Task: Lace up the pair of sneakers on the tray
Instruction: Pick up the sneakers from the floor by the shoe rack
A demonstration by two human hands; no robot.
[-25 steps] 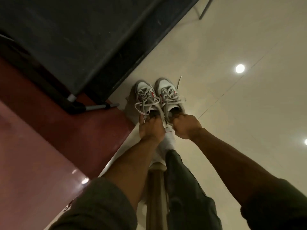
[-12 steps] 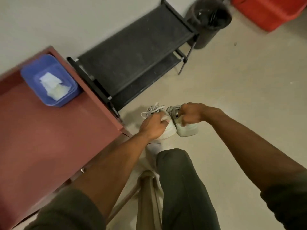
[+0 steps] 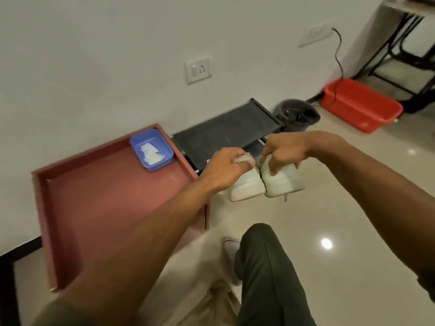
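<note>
Over pale floor point(image 3: 341, 208); left hand point(image 3: 226, 168) grips one sneaker point(image 3: 247, 187); right hand point(image 3: 284, 151), the other sneaker point(image 3: 282, 180).

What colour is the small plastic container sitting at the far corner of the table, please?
The container is blue, with white paper inside; the head view shows it.

Dim indoor light, floor point(image 3: 353, 220) glare, seemingly motion-blurred

A blue bin point(image 3: 151, 149) occupies the red tray's point(image 3: 98, 196) far corner. Its remaining surface lies bare beside a black rack point(image 3: 226, 132).
</note>
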